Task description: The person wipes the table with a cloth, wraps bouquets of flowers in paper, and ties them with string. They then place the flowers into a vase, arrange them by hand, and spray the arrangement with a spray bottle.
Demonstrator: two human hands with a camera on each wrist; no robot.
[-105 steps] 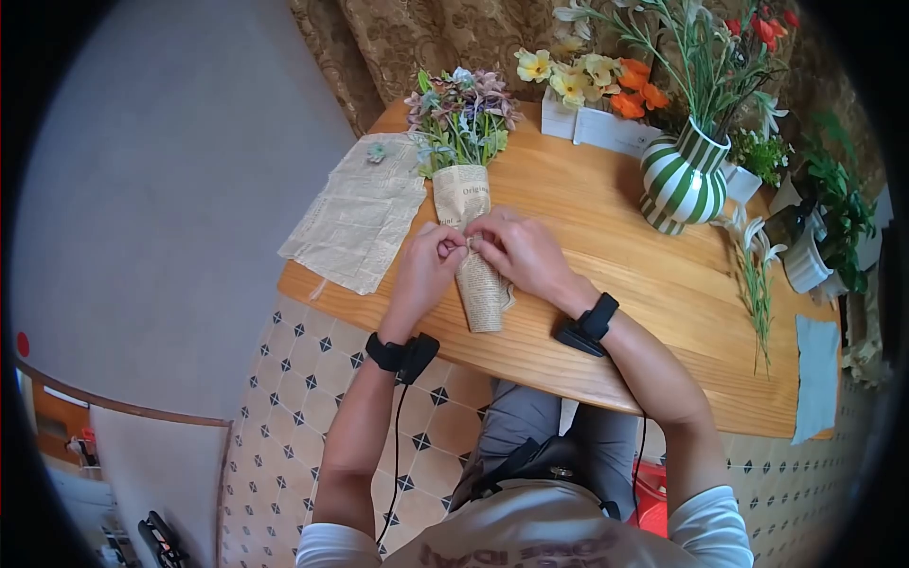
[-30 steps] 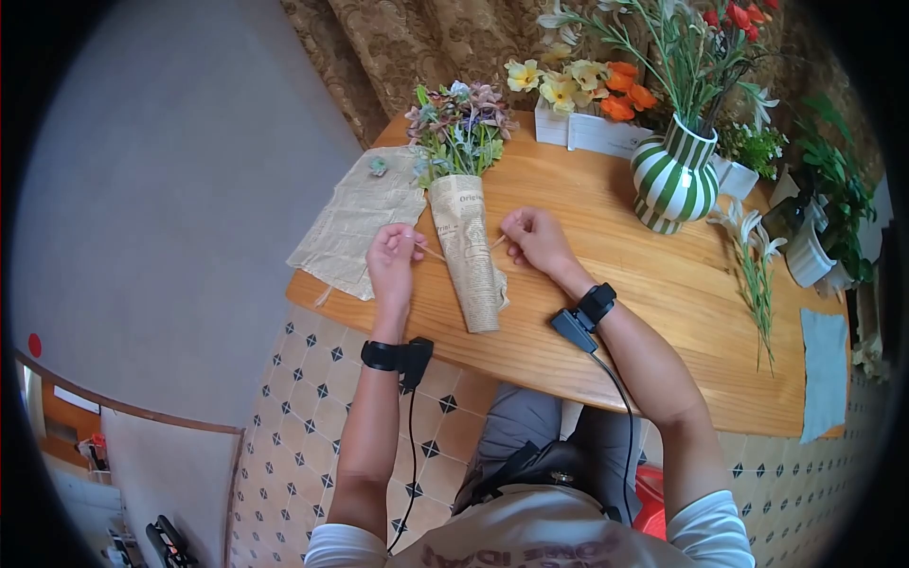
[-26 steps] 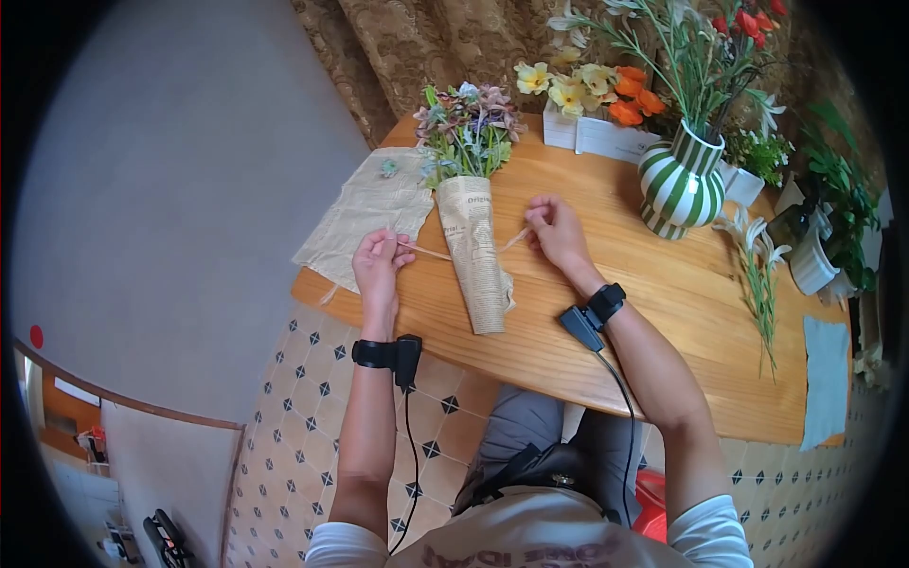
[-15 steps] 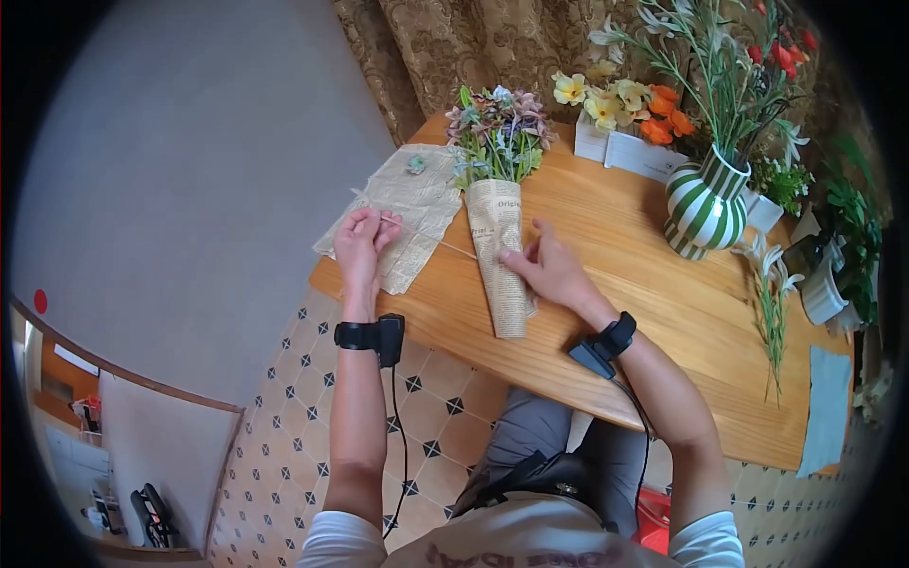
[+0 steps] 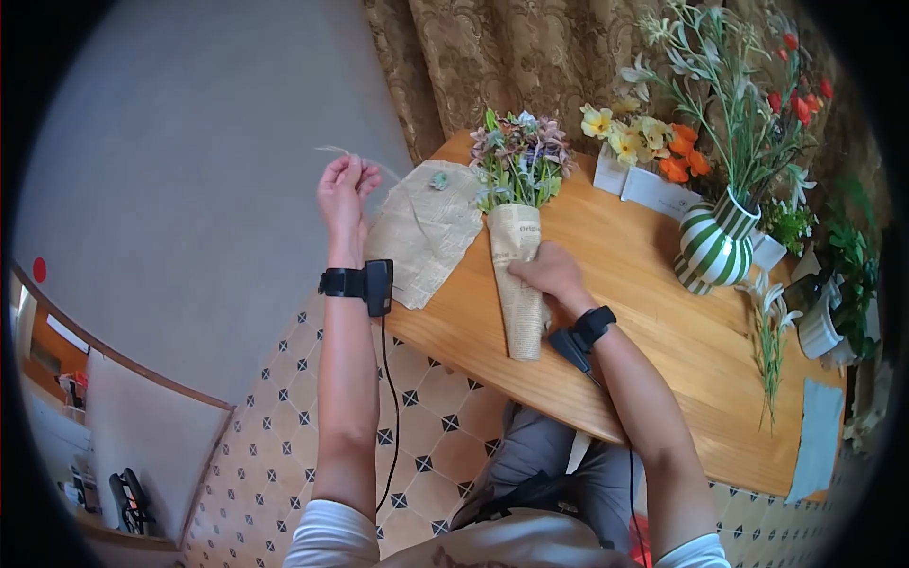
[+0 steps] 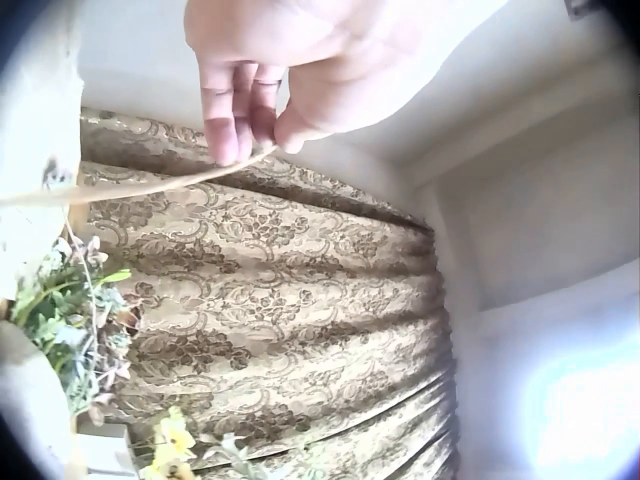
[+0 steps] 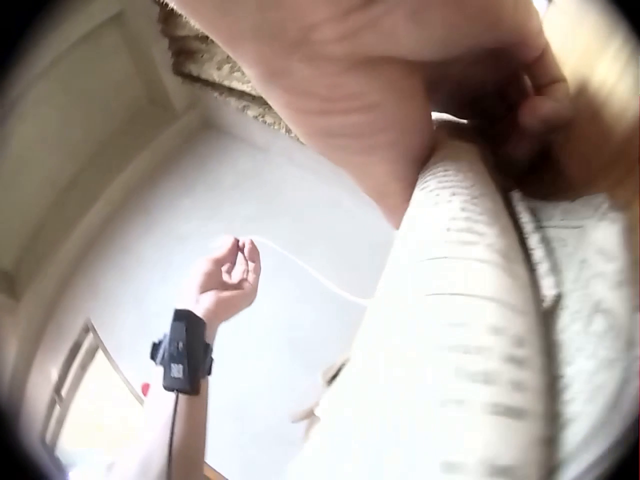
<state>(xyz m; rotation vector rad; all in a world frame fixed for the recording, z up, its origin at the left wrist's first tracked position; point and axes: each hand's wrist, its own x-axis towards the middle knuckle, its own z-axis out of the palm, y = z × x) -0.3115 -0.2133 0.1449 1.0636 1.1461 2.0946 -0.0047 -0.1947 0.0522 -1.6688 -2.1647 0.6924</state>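
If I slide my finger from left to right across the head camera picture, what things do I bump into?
Left hand holding a string → loose sheet of newspaper → bunch of flowers wrapped in newspaper → right hand → white box of yellow and orange flowers → striped vase → blue cloth.

from my feed this looks like a room in a home set up for flower arranging. i see a wooden table (image 5: pixel 653 312) pushed against a heavy brocade curtain (image 5: pixel 492 66), a patterned tile floor (image 5: pixel 426 445) below, and a plain grey wall (image 5: pixel 189 142) beside it. on the table stand a green-and-white striped vase (image 5: pixel 715 248) of stems, white planter boxes (image 5: pixel 644 185) with yellow and orange flowers, and small potted greenery (image 5: pixel 843 256).
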